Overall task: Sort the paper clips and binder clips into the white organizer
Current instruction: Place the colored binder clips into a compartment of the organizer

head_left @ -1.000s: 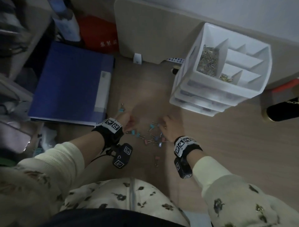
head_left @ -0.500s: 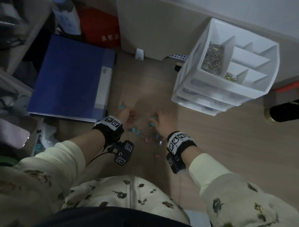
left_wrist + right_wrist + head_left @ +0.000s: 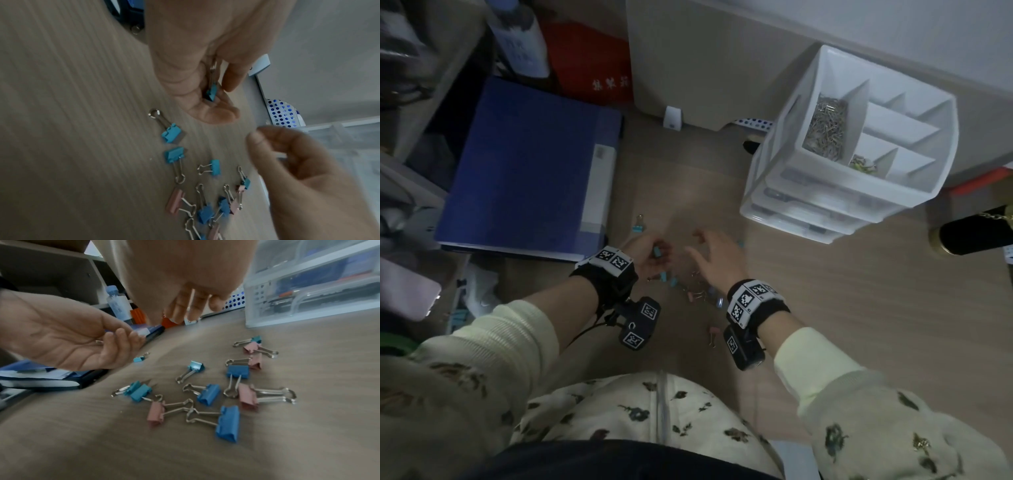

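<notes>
The white organizer (image 3: pixel 825 178) stands at the back right, with paper clips (image 3: pixel 825 130) in its large compartment. Several blue and pink binder clips (image 3: pixel 207 394) lie loose on the desk in front of me. My left hand (image 3: pixel 222 97) is turned palm up, and its curled fingers hold one small blue binder clip (image 3: pixel 211 91). Just right of it, my right hand (image 3: pixel 698 246) hovers above the pile with its fingers spread and nothing in them. One blue clip (image 3: pixel 638 228) lies apart by the folder, and a pink one (image 3: pixel 713 334) sits nearer to me.
A blue folder (image 3: pixel 527 171) lies flat on the left, its edge close to my left wrist. A black cylinder (image 3: pixel 976 236) lies at the right edge. A bottle (image 3: pixel 520 37) and a red box (image 3: pixel 592 58) stand at the back left.
My right hand has lifted off the clip pile, moved left toward my left hand and spread its fingers. A blue clip now lies in my left hand's fingers.
</notes>
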{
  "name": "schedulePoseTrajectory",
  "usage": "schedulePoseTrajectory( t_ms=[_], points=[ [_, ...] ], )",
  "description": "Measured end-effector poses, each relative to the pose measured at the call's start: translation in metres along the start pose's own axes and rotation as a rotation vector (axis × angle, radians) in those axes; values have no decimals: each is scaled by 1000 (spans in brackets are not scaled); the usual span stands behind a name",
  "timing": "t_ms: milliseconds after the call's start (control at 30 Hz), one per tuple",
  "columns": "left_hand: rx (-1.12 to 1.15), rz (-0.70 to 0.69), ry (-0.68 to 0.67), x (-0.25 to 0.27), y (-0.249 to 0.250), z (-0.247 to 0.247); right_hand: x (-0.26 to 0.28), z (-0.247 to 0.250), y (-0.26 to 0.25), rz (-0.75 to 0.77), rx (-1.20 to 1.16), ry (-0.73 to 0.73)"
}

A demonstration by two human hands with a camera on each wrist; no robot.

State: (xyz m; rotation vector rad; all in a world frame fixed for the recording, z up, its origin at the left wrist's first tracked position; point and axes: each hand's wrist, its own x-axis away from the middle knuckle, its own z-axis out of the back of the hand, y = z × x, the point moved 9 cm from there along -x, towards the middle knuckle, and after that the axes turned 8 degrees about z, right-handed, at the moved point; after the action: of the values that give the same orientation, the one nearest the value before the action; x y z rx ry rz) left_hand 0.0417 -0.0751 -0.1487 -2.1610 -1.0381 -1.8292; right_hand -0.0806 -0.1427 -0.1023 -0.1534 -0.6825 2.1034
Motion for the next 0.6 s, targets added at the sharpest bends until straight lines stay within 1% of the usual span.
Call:
schedulePoseTrajectory(
  t_ms=[100, 167, 267, 333, 433, 600],
  points=[
    [5, -1, 58, -3, 0, 7, 6, -17, 21, -106, 181, -129],
    [2, -2, 67, -3, 1, 9, 12, -28, 28, -145, 223, -193],
    [7, 1, 73, -2, 1, 11, 16, -34, 30, -161, 255, -206],
    [14, -4, 82, -2, 1, 12, 16, -34, 27, -144, 290, -216],
    [17, -15, 86, -3, 0, 14, 14, -29, 22, -114, 345, -193],
    [47, -11, 81, -2, 0, 17, 12, -22, 17, -108, 307, -152]
  ],
)
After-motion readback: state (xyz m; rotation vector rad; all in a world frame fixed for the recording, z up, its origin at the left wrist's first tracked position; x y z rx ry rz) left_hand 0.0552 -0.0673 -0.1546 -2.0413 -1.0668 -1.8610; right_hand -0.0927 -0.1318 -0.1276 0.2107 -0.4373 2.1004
